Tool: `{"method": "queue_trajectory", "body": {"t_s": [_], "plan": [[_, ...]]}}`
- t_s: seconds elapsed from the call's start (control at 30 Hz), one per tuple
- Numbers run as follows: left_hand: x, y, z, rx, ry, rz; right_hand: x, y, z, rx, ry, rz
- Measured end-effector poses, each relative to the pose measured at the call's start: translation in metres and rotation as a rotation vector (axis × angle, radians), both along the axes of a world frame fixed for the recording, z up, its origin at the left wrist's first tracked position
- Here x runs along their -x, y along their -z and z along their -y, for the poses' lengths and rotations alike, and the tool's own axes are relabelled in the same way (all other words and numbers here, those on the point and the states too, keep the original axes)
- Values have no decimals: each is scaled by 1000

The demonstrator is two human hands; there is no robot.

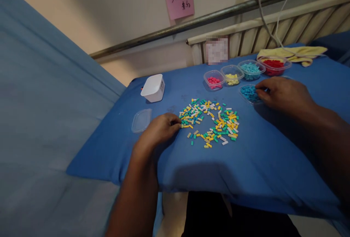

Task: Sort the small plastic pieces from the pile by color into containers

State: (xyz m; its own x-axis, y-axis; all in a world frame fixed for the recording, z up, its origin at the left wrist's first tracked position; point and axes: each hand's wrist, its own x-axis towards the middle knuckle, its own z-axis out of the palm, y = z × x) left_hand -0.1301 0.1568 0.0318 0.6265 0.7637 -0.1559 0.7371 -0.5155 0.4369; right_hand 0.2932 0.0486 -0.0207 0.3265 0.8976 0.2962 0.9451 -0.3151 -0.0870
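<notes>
A loose ring of small toy building bricks (228,124) in green, yellow, white and tan lies on the blue cloth. My left hand (161,129) rests at the ring's left edge, thumb and fingers drawn together; whatever is between them is hidden. Over a clear tub of blue bricks (248,93) my right hand (286,93) has its fingertips pinched at the tub's right side. I cannot make out what that pinch holds. Behind stand clear tubs with pink bricks (214,81), pale yellow bricks (232,79), light blue bricks (251,70) and red bricks (273,65).
A white plastic box (153,87) stands at the back left, with a clear lid (141,121) lying in front of it. A yellow cloth (298,54) lies by the radiator (292,22). White cables (262,11) hang there. A blue curtain (46,84) borders the left.
</notes>
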Motion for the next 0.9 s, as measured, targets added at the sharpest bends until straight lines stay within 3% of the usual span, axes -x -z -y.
{"method": "queue_trajectory", "body": {"t_s": [0.27, 0.6, 0.73, 0.83, 0.9], "plan": [[3, 2, 9, 3, -6, -123, -6, 0, 0, 154, 61, 29], [-2, -7, 11, -29, -46, -207, -5, 2, -1, 194, 47, 52], [-7, -12, 12, 16, -83, 19, -7, 0, -1, 73, 14, -11], [-23, -16, 11, 250, -114, 347, -1, -3, -3, -133, -118, -151], [-41, -15, 8, 399, -139, 511, 16, -4, -5, -288, -211, -379]]}}
